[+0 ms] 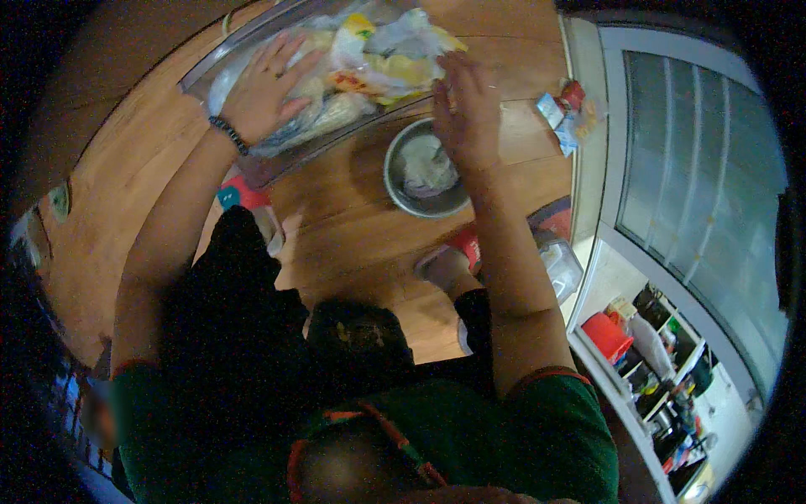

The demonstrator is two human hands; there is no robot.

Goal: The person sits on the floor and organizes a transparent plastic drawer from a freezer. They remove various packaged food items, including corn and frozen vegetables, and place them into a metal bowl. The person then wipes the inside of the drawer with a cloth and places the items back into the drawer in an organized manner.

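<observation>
A long drawer-like container with a dark rim lies on the floor before me, heaped with crumpled plastic bags, clear, white and yellow. My left hand is spread over the left part of the heap, a dark beaded bracelet at its wrist. At the heap's right end is my right hand, fingers apart and partly in shadow; whether they touch the bags I cannot tell. Below that hand stands a round metal bowl with a crumpled pale bag-like thing inside. My right forearm covers the bowl's right side.
Small blue-and-white and red packets lie by the door frame at the right. A sliding glass door stands beyond. A clear plastic box is near my right arm. Shelves with a red container show at lower right. My slippered feet are below the bowl.
</observation>
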